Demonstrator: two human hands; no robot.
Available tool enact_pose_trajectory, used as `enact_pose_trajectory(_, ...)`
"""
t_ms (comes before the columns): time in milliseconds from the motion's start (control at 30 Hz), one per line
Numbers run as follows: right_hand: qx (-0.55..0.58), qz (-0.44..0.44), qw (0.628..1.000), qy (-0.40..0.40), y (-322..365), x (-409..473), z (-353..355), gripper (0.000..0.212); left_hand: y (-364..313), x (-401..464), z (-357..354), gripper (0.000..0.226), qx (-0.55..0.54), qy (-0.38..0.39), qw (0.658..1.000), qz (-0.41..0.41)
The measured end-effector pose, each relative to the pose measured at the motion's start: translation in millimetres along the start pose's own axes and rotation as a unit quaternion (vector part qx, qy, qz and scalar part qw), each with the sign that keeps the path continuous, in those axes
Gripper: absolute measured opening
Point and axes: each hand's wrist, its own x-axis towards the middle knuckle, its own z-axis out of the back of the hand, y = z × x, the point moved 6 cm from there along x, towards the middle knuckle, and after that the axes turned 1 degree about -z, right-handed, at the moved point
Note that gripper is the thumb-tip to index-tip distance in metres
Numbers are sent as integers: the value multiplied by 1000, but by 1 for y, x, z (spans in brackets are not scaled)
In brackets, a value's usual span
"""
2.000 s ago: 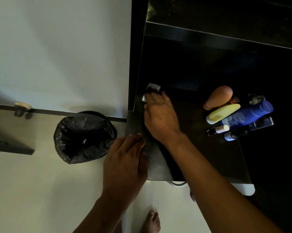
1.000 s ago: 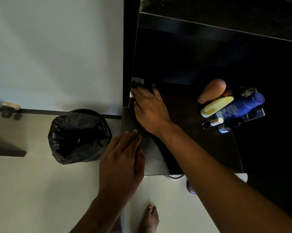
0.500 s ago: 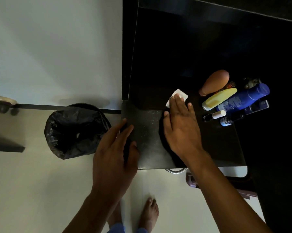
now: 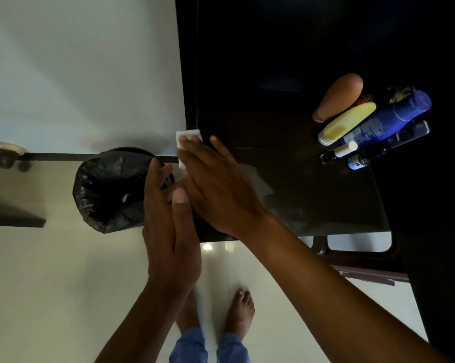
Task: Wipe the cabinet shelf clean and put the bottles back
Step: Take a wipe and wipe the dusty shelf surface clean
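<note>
Right hand [image 4: 218, 189] lies flat, palm down, at the left front corner of the dark cabinet shelf [image 4: 326, 195], its fingers stretched out together over a white tissue [image 4: 188, 136] that sticks out beyond the fingertips at the shelf's left edge; the hand presses on the tissue rather than closing around it. Just beside it, the left hand [image 4: 168, 231] is held open at the shelf's left edge, palm turned toward the right hand, fingers straight and close together, the thumb touching the side of the right hand; it grips nothing. A pale smear of dust or moisture shows on the shelf surface to the right of the right hand. Well apart from both hands, at the right rear of the shelf, the bottles stand in a tight cluster: a brown bottle [image 4: 337, 96], a yellow bottle [image 4: 345, 124] touching it, a blue bottle [image 4: 386, 119] next to that, then a slim dark tube with a white cap [image 4: 340, 151] and a small dark bottle [image 4: 365, 157] at the front of the group. Left of the cabinet, a bin lined with a black bag [image 4: 108, 189] sits on the pale floor [image 4: 50, 284] against the white wall [image 4: 77, 61]. Bare feet [image 4: 240, 313] and blue trouser legs [image 4: 208, 347] show below the arms.
</note>
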Motion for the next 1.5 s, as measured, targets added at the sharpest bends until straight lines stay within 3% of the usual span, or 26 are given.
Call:
enact_pose_trajectory(200,-39,32,998,-29,-4,0,1,40,1,-1,8,71,6,1,1000,1)
enact_pose_trajectory(567,22,-95,995,-35,-32,14,17,38,8,0,5,71,-55,18,998,9)
enact_pose_trajectory(733,-40,-71,996,42,2,-39,5,52,8,-2,9,68,-80,9,997,12)
enact_pose_trajectory(967,1,-44,995,93,27,-119,16,54,9,-7,8,66,-80,18,997,9)
enact_pose_trajectory(1233,-25,-213,977,20,-66,-37,20,58,12,-21,7,67,-49,13,999,14)
enact_pose_trajectory(1367,-15,-173,984,-26,-45,-26,9,54,10,-22,6,68,-79,12,997,21)
enact_pose_trajectory(1500,2,-74,993,89,18,-65,-4,57,10,-23,10,63,-106,17,994,10)
